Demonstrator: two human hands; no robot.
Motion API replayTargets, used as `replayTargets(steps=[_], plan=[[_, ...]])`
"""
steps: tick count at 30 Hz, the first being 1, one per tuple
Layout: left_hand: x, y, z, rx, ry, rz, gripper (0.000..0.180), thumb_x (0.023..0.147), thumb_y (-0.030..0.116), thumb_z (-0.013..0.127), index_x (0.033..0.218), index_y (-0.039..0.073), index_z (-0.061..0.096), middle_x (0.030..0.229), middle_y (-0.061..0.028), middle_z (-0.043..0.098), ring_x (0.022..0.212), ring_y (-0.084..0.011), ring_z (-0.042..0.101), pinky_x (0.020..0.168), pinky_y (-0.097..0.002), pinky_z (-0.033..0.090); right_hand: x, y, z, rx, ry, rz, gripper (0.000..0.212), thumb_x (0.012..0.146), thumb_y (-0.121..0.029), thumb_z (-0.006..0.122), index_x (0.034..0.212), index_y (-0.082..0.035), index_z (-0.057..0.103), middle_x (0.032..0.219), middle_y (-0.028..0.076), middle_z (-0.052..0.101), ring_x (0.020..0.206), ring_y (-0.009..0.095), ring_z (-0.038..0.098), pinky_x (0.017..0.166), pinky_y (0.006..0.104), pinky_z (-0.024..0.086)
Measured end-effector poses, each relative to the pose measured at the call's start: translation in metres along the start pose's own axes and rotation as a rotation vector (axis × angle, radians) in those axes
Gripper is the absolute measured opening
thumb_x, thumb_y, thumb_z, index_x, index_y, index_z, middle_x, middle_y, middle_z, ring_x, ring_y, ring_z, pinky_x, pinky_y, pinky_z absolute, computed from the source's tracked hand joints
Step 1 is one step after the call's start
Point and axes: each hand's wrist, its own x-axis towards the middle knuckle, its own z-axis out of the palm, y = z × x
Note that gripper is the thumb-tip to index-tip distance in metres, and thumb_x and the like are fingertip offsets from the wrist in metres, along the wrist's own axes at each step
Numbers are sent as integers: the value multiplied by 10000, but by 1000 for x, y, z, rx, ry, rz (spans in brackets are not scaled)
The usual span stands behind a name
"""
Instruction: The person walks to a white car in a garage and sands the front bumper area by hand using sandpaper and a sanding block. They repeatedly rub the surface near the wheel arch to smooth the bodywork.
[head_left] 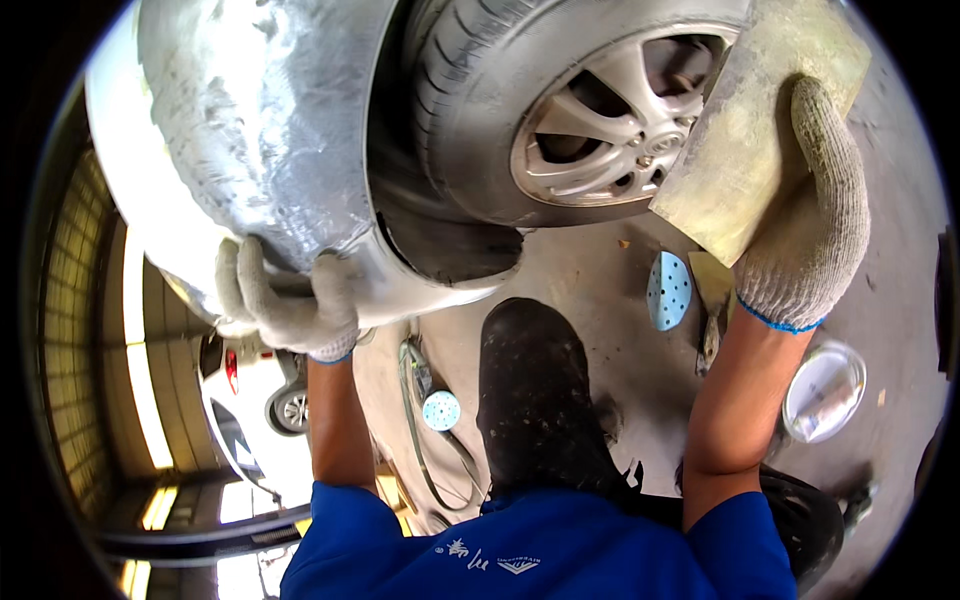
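My left hand (297,302), in a white knitted glove, rests on the lower edge of a silver car body panel (290,110). Its fingers are apart, and some of their tips are out of sight. Dull grey, scuffed patches cover much of that panel beside the wheel arch. My right hand (822,220), gloved alike, grips a flat, yellowish, stained rectangular board (745,130). The thumb lies along the board's top face, while the other fingers are hidden behind it. Part of the car's wheel (620,130) is covered by the board.
On the floor lie a light blue perforated sanding disc (669,291), a smaller yellowish plate (710,282) and a round white container (824,392). A sander with a blue pad (440,410) and hose is left of my knee (535,400). Another white car (255,400) stands at left.
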Motion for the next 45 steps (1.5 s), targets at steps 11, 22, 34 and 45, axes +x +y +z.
replayTargets(steps=[11, 22, 34, 45], plan=[[50, 87, 10, 450, -462, -411, 1171, 612, 403, 840, 1476, 13, 154, 1465, -216, 190, 1385, -395, 214, 1144, -545, 197, 38, 60, -19, 553, -2, 264, 366, 964, -144, 458, 1237, 88, 531, 1223, 205, 589, 1094, 297, 600, 941, 402, 511], [53, 48, -19, 253, -536, -577, 1285, 591, 786, 672, 1471, 28, 123, 1412, -228, 178, 1385, -387, 209, 1138, -555, 263, 28, 98, -16, 102, -47, 33, 389, 926, -120, 524, 1233, 118, 520, 1198, 203, 593, 1052, 265, 615, 937, 356, 494], [37, 75, 8, 409, -420, -540, 1332, 538, 596, 827, 1500, 47, 87, 1478, -253, 141, 1393, -427, 176, 1131, -581, 184, 13, 53, 7, 115, -149, 359, 425, 864, -48, 601, 1259, 71, 497, 1125, 106, 597, 995, 191, 592, 891, 299, 479], [16, 68, 26, -155, 42, -196, 200, 804, 30, 515, 983, -56, 539, 921, -160, 535, 813, -259, 529, 734, -360, 413, -24, 3, 46, 18, -300, 357, 517, 833, -116, 695, 1277, 51, 489, 1136, 135, 624, 1003, 197, 617, 905, 328, 490]])
